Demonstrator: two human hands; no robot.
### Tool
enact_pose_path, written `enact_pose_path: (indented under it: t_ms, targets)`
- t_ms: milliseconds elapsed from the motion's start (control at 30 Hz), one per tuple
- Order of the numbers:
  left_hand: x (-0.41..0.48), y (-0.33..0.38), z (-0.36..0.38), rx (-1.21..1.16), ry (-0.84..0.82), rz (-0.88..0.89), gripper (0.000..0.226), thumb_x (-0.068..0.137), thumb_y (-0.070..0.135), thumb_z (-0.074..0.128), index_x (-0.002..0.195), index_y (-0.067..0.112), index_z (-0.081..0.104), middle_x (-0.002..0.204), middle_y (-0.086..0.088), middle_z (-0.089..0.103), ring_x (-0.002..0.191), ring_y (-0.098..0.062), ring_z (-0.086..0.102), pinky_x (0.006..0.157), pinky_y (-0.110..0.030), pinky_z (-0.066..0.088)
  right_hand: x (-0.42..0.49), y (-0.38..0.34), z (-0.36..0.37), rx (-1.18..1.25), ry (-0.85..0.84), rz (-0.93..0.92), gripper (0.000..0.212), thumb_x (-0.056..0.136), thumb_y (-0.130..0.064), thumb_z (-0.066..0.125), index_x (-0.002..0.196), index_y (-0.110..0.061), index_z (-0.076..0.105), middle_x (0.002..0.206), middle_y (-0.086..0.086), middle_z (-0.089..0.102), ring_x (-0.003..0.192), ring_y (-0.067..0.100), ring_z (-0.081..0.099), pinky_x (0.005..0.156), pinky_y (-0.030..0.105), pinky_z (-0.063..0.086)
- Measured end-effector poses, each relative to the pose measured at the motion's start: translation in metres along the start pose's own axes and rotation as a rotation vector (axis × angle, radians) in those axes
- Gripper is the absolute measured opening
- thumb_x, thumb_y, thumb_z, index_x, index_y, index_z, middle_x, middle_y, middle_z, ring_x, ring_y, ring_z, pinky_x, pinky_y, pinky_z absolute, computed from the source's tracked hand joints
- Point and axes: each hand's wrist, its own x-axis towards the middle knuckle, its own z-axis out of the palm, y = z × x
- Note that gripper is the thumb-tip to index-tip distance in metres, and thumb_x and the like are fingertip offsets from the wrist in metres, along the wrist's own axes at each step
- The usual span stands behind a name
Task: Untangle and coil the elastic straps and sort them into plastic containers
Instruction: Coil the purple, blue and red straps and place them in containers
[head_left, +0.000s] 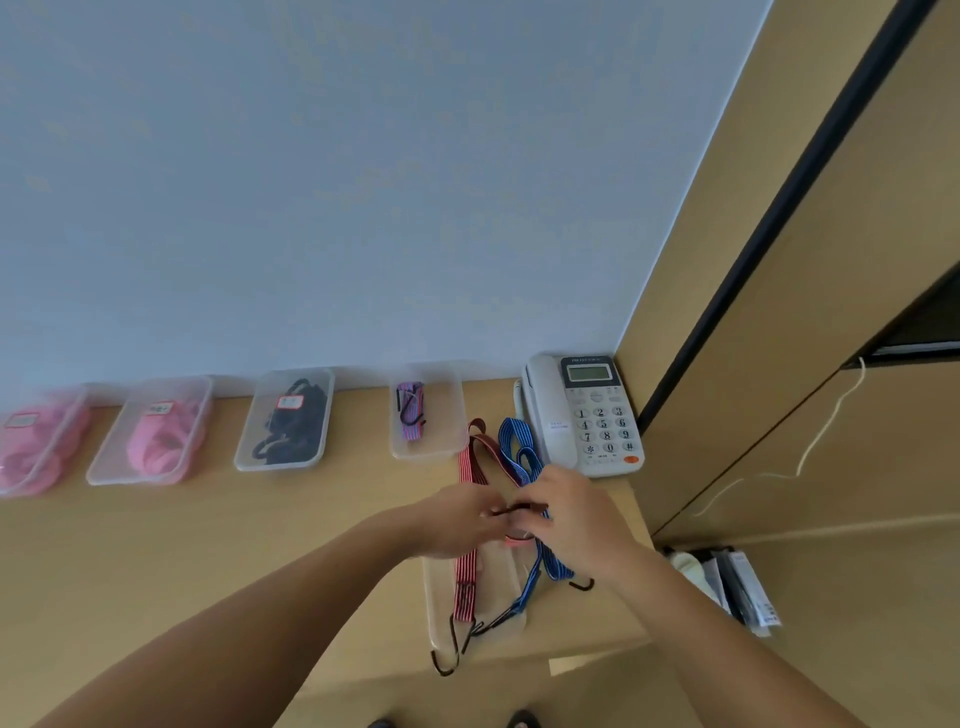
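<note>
A red striped elastic strap (466, 577) and a blue striped strap (517, 441) lie tangled on the wooden desk near its right end, over a clear container (504, 571). Black hooks (453, 649) hang off the desk's front edge. My left hand (460, 519) and my right hand (571, 512) meet over the tangle, and both pinch the straps around a dark hook between the fingertips. Further back a clear container (447, 410) holds a coiled purple strap (410, 410).
Along the wall stand a container of black straps (285, 421) and two containers of pink straps (156, 431) (31, 447). A white desk telephone (587, 410) sits at the back right. Wooden cabinets rise on the right, with papers (737, 587) on the floor beside the desk.
</note>
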Motion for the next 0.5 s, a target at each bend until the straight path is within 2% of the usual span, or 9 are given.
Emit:
enact_pose_path:
  t_ms: [67,167,267,333,400,500]
  targets:
    - [-0.009,0.02,-0.022,-0.061,0.024,0.046,0.023,0.101,0.024,0.045,0.085,0.019,0.06,0.083,0.0,0.07,0.077,-0.016,0.067,0.07,-0.02,0.05,0.006,-0.003,-0.02,0.142,0.117,0.019,0.019,0.088,-0.046,0.064,0.104,-0.039,0.072,0.091,-0.013,0.05,0.091,0.002,0.046,0.075,0.017,0.036]
    - [-0.024,0.049,-0.057,-0.067,0.083,0.093,0.029,0.102,0.02,0.043,0.077,0.016,0.057,0.07,0.004,0.065,0.063,-0.012,0.065,0.065,-0.023,0.049,0.013,-0.012,-0.046,0.363,0.238,0.035,0.015,0.088,-0.041,0.066,0.103,-0.04,0.067,0.106,-0.02,0.055,0.108,-0.008,0.044,0.086,0.012,0.032]
    - [-0.039,0.074,-0.091,0.043,0.127,0.143,0.029,0.1,0.021,0.044,0.074,0.02,0.054,0.063,0.008,0.06,0.053,-0.006,0.059,0.058,-0.019,0.047,0.02,-0.023,-0.065,0.578,0.217,0.017,0.021,0.087,-0.037,0.069,0.107,-0.043,0.065,0.119,-0.024,0.06,0.118,-0.012,0.046,0.093,0.011,0.034]
    - [-0.048,0.087,-0.112,0.136,0.135,0.134,0.024,0.098,0.022,0.047,0.076,0.018,0.057,0.062,0.007,0.059,0.05,-0.006,0.056,0.054,-0.017,0.045,0.025,-0.029,-0.079,0.617,0.172,-0.006,0.021,0.086,-0.038,0.07,0.105,-0.046,0.065,0.113,-0.026,0.064,0.113,-0.012,0.051,0.09,0.007,0.037]
    - [-0.056,0.095,-0.131,0.23,0.196,0.112,0.023,0.097,0.024,0.049,0.083,0.01,0.062,0.065,0.003,0.06,0.057,-0.012,0.056,0.059,-0.024,0.045,0.03,-0.034,-0.092,0.603,0.166,-0.017,0.013,0.085,-0.036,0.073,0.095,-0.04,0.066,0.101,-0.023,0.068,0.101,-0.005,0.06,0.087,0.013,0.043]
    - [-0.063,0.097,-0.148,0.347,0.38,0.138,0.028,0.099,0.026,0.045,0.092,0.007,0.065,0.071,0.003,0.065,0.062,-0.013,0.054,0.063,-0.03,0.045,0.037,-0.046,-0.102,0.706,0.256,0.007,0.012,0.087,-0.026,0.072,0.085,-0.02,0.061,0.082,0.002,0.072,0.08,0.023,0.069,0.074,0.035,0.053]
